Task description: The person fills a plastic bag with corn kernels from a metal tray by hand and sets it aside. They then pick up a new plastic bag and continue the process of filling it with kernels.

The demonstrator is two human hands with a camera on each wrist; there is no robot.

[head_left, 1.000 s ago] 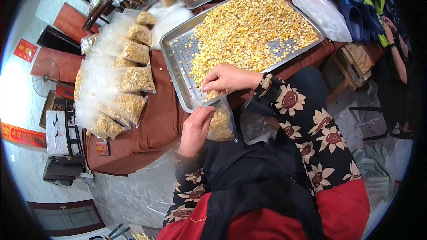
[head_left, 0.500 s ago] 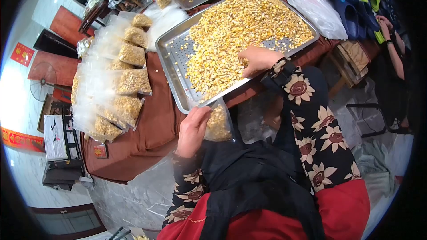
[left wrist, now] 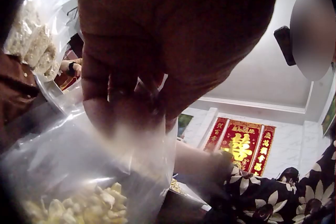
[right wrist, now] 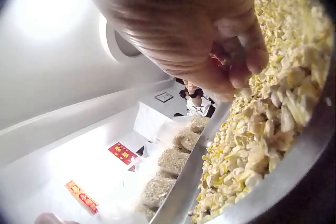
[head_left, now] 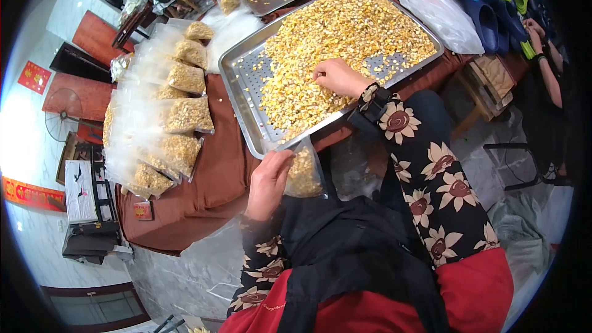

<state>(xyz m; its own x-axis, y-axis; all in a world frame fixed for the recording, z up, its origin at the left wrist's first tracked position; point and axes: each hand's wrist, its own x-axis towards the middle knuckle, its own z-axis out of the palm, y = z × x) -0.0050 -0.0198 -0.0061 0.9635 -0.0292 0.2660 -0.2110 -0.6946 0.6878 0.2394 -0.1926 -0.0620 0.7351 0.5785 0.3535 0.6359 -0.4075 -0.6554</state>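
Observation:
In the head view, my left hand [head_left: 267, 184] pinches the upper edge of a clear plastic bag [head_left: 304, 172] partly filled with yellow kernels, close to the near corner of a perforated metal tray [head_left: 243, 108]. The left wrist view shows my left hand [left wrist: 168, 40] with thumb and fingers together on the bag's plastic [left wrist: 58, 155]. Over the heap of kernels [head_left: 351, 24] in the tray is my right hand [head_left: 342, 78], fingers curled inward. Seen from the right wrist, the right hand [right wrist: 184, 24] has its fingertips drawn together among kernels [right wrist: 262, 134]; the palm side is partly hidden.
Rows of filled bags [head_left: 188, 114] lie left of the tray on a brown cloth [head_left: 213, 191]. Behind is a second tray [head_left: 265, 6], where another person's hands work with a bag [head_left: 229, 1]. A white plastic bag [head_left: 431, 9] and dark shoes [head_left: 484, 21] lie at the right.
My right hand went from the bag's mouth to the kernels at the tray's right, then moved left across them with fingers curled. My left hand has kept its grip on the bag.

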